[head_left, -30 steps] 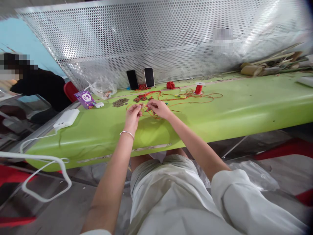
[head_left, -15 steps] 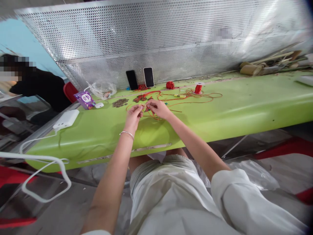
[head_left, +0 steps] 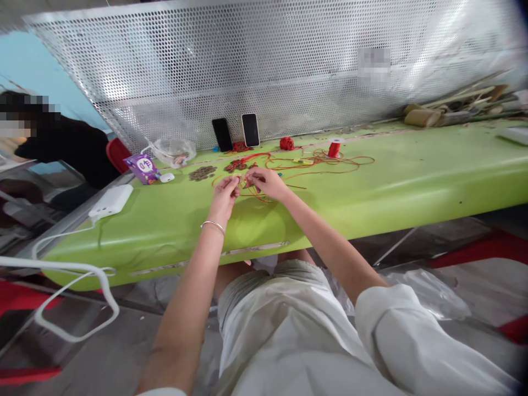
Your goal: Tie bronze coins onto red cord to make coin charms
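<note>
Over the green table, my left hand [head_left: 225, 195] is closed in a pinch, with thin red cord [head_left: 264, 199] showing around its fingertips. Just to its right, my right hand [head_left: 267, 182] also pinches the cord, thumb and fingers together. The fingertips of both hands are a small gap apart, and the exact bit of cord between them is too small to make out. Beyond my left hand lies a pile of dark coins [head_left: 202, 173]. More coins strung with red cord [head_left: 239, 164] lie just past the fingertips.
A red spool [head_left: 334, 148], a red cord ball [head_left: 286, 143] and two phones [head_left: 249, 130] stand along the back by a perforated metal screen [head_left: 289, 66]. At left are a purple packet [head_left: 141, 168], a white power bank [head_left: 111, 201] and a seated person [head_left: 74, 143]. Bamboo pieces [head_left: 424, 116] lie at right.
The fingertips of my two hands have drawn slightly apart. Both hands stay over the same spot, and the things on the table lie as before.
</note>
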### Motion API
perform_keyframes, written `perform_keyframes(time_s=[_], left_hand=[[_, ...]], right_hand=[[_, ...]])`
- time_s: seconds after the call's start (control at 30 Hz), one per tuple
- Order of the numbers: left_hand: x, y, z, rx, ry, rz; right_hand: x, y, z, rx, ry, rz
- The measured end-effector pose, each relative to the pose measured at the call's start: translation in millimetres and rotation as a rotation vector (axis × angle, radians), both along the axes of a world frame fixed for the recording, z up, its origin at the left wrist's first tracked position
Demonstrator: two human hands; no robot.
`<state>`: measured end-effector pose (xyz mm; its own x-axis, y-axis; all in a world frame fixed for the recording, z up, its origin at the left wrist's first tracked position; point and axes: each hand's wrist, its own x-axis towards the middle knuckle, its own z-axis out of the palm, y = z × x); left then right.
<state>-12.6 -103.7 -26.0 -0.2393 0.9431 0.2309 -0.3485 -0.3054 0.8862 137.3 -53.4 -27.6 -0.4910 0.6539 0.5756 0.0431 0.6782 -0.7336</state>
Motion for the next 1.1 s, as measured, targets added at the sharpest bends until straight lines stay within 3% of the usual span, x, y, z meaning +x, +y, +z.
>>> perform_keyframes(time_s=[0.6, 0.83, 1.1], left_hand=[[1.1, 2.2, -3.7, -0.010, 0.100, 0.009], [0.8, 2.2, -4.7, -0.016, 0.151, 0.037], [-1.0, 3.8, -6.2, -0.034, 0.188, 0.076]], right_hand=[[-1.0, 0.0, -0.9, -0.025, -0.007, 0.018], [2.0, -5.3, -0.7, 0.098, -0.017, 0.060], [-0.1, -6.7, 2.6, 0.087, -0.026, 0.040]])
